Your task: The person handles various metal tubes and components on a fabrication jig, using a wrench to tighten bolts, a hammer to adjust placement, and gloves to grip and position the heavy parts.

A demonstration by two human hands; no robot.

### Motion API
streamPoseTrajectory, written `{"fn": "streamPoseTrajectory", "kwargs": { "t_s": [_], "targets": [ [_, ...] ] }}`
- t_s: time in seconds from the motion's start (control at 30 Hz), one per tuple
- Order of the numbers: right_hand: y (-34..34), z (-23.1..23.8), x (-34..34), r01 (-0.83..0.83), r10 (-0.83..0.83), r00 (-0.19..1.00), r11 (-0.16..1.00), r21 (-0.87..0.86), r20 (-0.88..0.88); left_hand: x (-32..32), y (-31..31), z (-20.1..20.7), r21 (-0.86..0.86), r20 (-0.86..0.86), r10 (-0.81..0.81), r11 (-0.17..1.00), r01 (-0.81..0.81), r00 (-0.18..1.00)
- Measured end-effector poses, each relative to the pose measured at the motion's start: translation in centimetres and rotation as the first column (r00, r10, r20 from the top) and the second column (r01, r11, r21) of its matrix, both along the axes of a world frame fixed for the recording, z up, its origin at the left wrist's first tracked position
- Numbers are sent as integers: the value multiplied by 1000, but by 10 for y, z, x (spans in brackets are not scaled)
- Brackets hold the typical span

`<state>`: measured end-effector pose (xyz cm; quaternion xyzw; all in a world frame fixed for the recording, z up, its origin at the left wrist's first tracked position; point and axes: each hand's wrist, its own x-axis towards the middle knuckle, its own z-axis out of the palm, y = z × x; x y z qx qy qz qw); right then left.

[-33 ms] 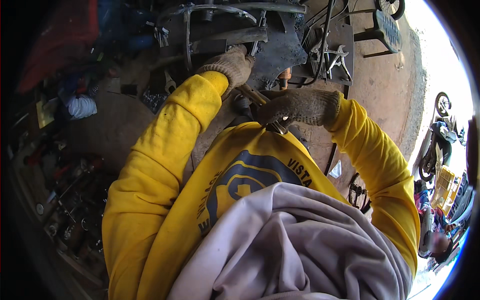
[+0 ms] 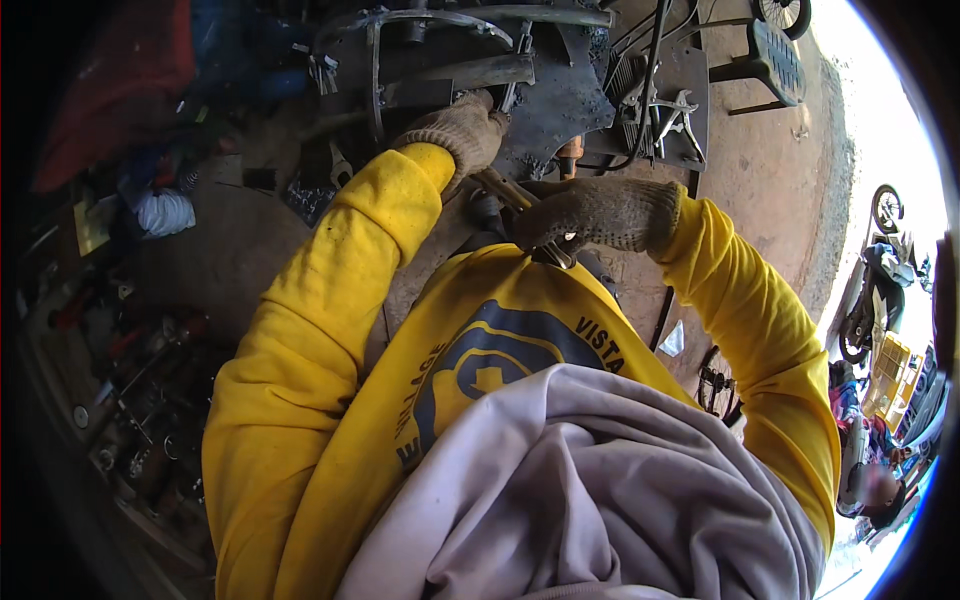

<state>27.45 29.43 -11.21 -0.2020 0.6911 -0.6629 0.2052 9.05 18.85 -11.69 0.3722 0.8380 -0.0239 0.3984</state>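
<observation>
At the near edge of the dark metal tabletop [image 2: 545, 112], the person's gloved left hand [image 2: 468, 132] is curled, its fingertips hidden, so what it grips cannot be told. Just off that edge, toward the person's body, a metal bar [image 2: 504, 187] slants down, with the gloved right hand [image 2: 590, 218] closed around it. A grey tube [image 2: 490, 70] lies on the tabletop; right of it are metal pliers [image 2: 680, 118], and farther right a green chair [image 2: 776, 62].
</observation>
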Motion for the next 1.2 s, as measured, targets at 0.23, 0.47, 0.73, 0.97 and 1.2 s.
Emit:
{"fn": "streamPoseTrajectory", "kwargs": {
  "t_s": [0.23, 0.47, 0.73, 0.97, 1.2],
  "targets": [
    [0, 11, -5, 110, -101, 992, 988, -112, 77, -6, -3, 10, -116, 70, 109, 988, -100, 992],
    [-10, 10, -9, 9, -10, 988, 1000, 7, 151, -22, -23, -24, -100, 65, 54, 994, -48, 996],
    [-19, 7, -6, 98, -95, 995, 988, 117, -28, -15, -10, -14, -174, 68, 0, 985, 12, 998],
    [-24, 16, -15, 11, 22, 994, 953, 302, -108, -12, -19, 0, 22, 72, 152, 988, -154, 986],
    [-33, 48, -12, 233, -215, 666, 970, 75, 714, 10, -99, 12, 594, 98, 83, 794, -125, 992]
  ]
}}
